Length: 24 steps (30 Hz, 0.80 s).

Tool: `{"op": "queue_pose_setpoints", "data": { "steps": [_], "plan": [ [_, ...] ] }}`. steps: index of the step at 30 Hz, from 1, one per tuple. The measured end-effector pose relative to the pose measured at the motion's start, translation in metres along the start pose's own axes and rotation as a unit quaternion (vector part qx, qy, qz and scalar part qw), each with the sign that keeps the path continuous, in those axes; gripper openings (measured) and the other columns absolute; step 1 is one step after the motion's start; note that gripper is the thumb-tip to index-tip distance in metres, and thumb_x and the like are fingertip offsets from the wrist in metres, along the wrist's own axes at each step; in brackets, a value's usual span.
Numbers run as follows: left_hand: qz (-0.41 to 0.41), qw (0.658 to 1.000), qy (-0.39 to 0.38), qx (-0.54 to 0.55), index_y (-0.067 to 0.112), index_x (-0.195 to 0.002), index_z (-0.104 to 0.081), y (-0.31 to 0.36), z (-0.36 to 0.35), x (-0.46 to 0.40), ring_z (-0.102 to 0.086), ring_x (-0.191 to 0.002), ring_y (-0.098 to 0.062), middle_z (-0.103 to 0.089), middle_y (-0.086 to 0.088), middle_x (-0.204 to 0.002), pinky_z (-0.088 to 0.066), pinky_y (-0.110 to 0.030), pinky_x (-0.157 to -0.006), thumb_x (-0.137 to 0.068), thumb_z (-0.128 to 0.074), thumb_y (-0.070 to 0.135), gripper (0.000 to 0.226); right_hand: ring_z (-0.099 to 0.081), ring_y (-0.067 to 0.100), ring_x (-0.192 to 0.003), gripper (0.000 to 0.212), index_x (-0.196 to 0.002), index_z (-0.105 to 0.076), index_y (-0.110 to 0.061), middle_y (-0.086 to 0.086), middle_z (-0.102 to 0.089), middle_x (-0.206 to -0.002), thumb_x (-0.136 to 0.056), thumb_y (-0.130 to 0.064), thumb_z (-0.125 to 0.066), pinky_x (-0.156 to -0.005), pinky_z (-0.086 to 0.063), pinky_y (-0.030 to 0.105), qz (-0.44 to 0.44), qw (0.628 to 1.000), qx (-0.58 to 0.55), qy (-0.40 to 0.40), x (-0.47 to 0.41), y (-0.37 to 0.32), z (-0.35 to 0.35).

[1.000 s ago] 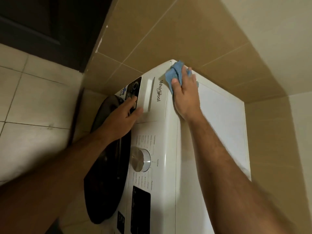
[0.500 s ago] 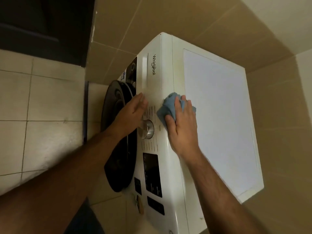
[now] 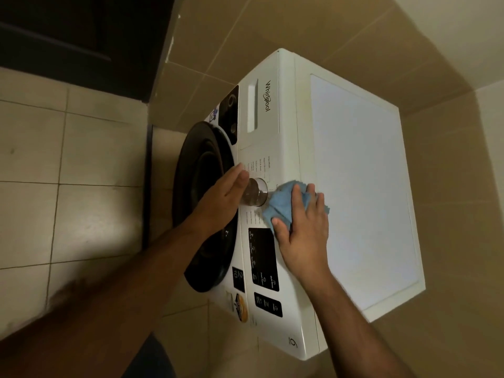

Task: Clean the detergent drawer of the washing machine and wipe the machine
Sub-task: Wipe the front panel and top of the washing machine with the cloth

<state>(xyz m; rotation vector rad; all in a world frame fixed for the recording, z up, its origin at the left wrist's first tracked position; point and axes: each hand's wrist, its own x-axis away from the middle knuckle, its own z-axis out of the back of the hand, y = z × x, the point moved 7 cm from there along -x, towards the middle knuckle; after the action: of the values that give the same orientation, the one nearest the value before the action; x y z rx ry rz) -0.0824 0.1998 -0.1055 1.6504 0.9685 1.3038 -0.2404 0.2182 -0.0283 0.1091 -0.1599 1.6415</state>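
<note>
Wiping the washing machine's front top edge with a blue cloth.

The right hand [image 3: 302, 236] presses a bunched blue cloth [image 3: 283, 204] against the washing machine [image 3: 354, 173], just beside the dial [image 3: 255, 196], fingers curled over the cloth. The left hand [image 3: 221, 203] rests flat beside the dial, fingers straight and close together. The detergent drawer [image 3: 259, 107] sits closed at the panel's far end; its contents are hidden.
</note>
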Motion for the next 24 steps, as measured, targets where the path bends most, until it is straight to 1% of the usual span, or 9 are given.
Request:
{"op": "queue_pose_setpoints", "data": {
  "steps": [3,7,11,13,15,16,19,22,24],
  "plan": [
    [0.0,1.0,0.019,0.016,0.025,-0.153,-0.02,-0.007,0.002,-0.002,-0.017,-0.147,-0.011,-0.021,0.006,-0.16,-0.013,-0.024,-0.112,-0.093,-0.019,0.058,0.068,-0.008,0.038,-0.148,0.069,-0.156,-0.014,-0.024,0.016,-0.01,-0.162,-0.097,-0.038,-0.047,-0.119,-0.014,0.053,0.028,0.998,0.046,0.027,-0.031,-0.018,0.005],
    [-0.004,0.997,0.063,0.042,0.025,-0.152,-0.024,-0.019,0.004,-0.002,-0.019,-0.145,-0.009,-0.025,0.005,-0.159,-0.014,-0.018,-0.108,-0.096,-0.022,0.053,0.063,-0.011,0.042,-0.147,0.068,-0.154,-0.024,-0.027,0.019,-0.012,-0.161,-0.093,-0.026,-0.055,-0.119,-0.015,0.054,0.088,0.989,0.11,0.053,-0.06,-0.039,0.004],
    [-0.014,0.995,0.092,0.039,0.026,-0.152,-0.024,-0.023,0.004,0.003,-0.021,-0.144,-0.007,-0.026,0.007,-0.158,-0.014,-0.017,-0.107,-0.1,-0.022,0.049,0.057,-0.014,0.043,-0.146,0.059,-0.15,-0.036,-0.025,0.019,-0.015,-0.16,-0.094,-0.026,-0.056,-0.117,-0.018,0.054,0.115,0.978,0.156,0.083,-0.07,-0.046,0.002],
    [-0.017,0.993,0.109,0.053,0.028,-0.151,-0.028,-0.025,0.006,0.005,-0.028,-0.136,0.001,-0.032,0.009,-0.153,-0.018,-0.015,-0.105,-0.101,-0.023,0.047,0.053,-0.017,0.045,-0.145,0.054,-0.146,-0.044,-0.022,0.02,-0.018,-0.159,-0.093,-0.025,-0.057,-0.116,-0.021,0.055,0.135,0.968,0.188,0.101,-0.08,-0.052,0.001],
    [-0.019,0.991,0.122,0.059,0.029,-0.149,-0.032,-0.028,0.011,0.006,-0.035,-0.126,0.01,-0.037,0.013,-0.146,-0.021,-0.01,-0.101,-0.101,-0.023,0.047,0.052,-0.019,0.047,-0.143,0.045,-0.136,-0.056,-0.019,0.02,-0.023,-0.158,-0.091,-0.023,-0.058,-0.114,-0.024,0.056,0.17,0.954,0.221,0.112,-0.092,-0.062,0.002],
    [-0.019,0.99,0.127,0.06,0.029,-0.149,-0.032,-0.031,0.013,0.006,-0.034,-0.13,0.007,-0.037,0.013,-0.147,-0.019,-0.01,-0.101,-0.101,-0.023,0.048,0.052,-0.018,0.047,-0.143,0.04,-0.129,-0.062,-0.017,0.019,-0.026,-0.157,-0.089,-0.023,-0.058,-0.114,-0.024,0.057,0.188,0.946,0.241,0.108,-0.098,-0.069,0.003],
    [-0.014,0.988,0.142,0.064,0.028,-0.149,-0.033,-0.038,0.022,0.007,-0.028,-0.141,-0.007,-0.036,0.007,-0.152,-0.017,-0.019,-0.11,-0.094,-0.022,0.058,0.063,-0.006,0.044,-0.147,0.039,-0.124,-0.066,-0.023,0.014,-0.026,-0.158,-0.087,-0.036,-0.061,-0.116,-0.014,0.058,0.218,0.905,0.364,0.019,-0.116,-0.089,-0.004],
    [-0.006,0.985,0.151,0.078,0.026,-0.149,-0.033,-0.043,0.032,0.01,-0.028,-0.143,-0.013,-0.035,0.002,-0.154,-0.019,-0.036,-0.12,-0.084,-0.02,0.068,0.078,-0.001,0.035,-0.149,0.057,-0.137,-0.053,-0.03,0.01,-0.019,-0.161,-0.086,-0.053,-0.059,-0.117,-0.001,0.059,0.233,0.843,0.476,-0.094,-0.129,-0.106,-0.021],
    [-0.001,0.984,0.158,0.081,0.023,-0.15,-0.03,-0.047,0.038,0.01,-0.024,-0.145,-0.013,-0.031,0.002,-0.156,-0.017,-0.036,-0.121,-0.094,-0.02,0.059,0.067,0.002,0.034,-0.15,0.066,-0.147,-0.039,-0.026,0.01,-0.013,-0.163,-0.089,-0.054,-0.054,-0.118,0.002,0.059,0.214,0.823,0.502,-0.16,-0.13,-0.112,-0.038]
  ]
}}
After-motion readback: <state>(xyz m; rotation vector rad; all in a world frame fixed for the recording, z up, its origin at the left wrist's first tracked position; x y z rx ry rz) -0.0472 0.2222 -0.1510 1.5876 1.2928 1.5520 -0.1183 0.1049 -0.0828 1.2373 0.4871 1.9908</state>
